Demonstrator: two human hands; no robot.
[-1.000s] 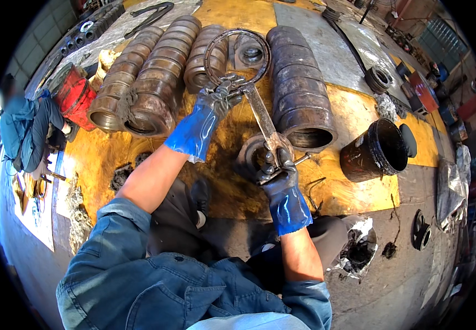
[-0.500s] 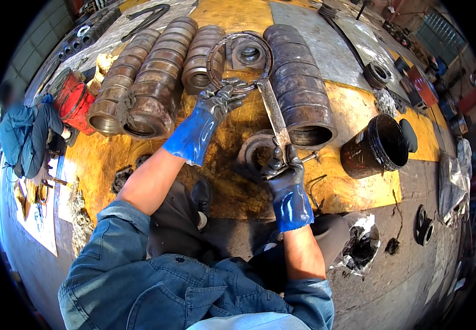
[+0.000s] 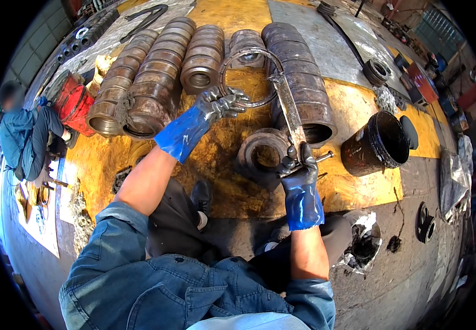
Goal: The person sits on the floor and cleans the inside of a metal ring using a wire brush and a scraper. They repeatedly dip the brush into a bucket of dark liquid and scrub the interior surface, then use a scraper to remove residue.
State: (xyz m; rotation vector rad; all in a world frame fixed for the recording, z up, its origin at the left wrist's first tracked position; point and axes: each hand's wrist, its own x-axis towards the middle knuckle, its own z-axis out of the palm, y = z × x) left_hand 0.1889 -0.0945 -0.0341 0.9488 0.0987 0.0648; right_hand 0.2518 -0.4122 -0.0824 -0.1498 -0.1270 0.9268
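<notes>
My left hand point(image 3: 216, 107), in a blue rubber glove dirtied black, is closed on the lower left rim of a thin metal ring point(image 3: 259, 103) held up in front of me. My matching gloved right hand point(image 3: 302, 184) grips a long flat scraper point(image 3: 288, 104), its far end touching or overlapping the ring's right side. A thin metal rod point(image 3: 323, 157) with a knobbed end sticks out across the right hand; whether it is also gripped I cannot tell. Below the ring, a thick ring-shaped part point(image 3: 257, 154) lies on the yellow floor sheet point(image 3: 205, 165).
Rows of stacked metal rings point(image 3: 161, 71) lie ahead, with another dark row point(image 3: 298, 71) behind the scraper. A black-smeared bucket point(image 3: 361, 154) stands at right, a red bucket point(image 3: 74, 104) at left. Beyond that, a co-worker point(image 3: 20, 135) sits low. An open greasy bag point(image 3: 362, 242) is near my knee.
The ring and scraper have shifted right and tilted. My right hand has moved right, away from the thick ring-shaped part; my left hand still holds the thin ring.
</notes>
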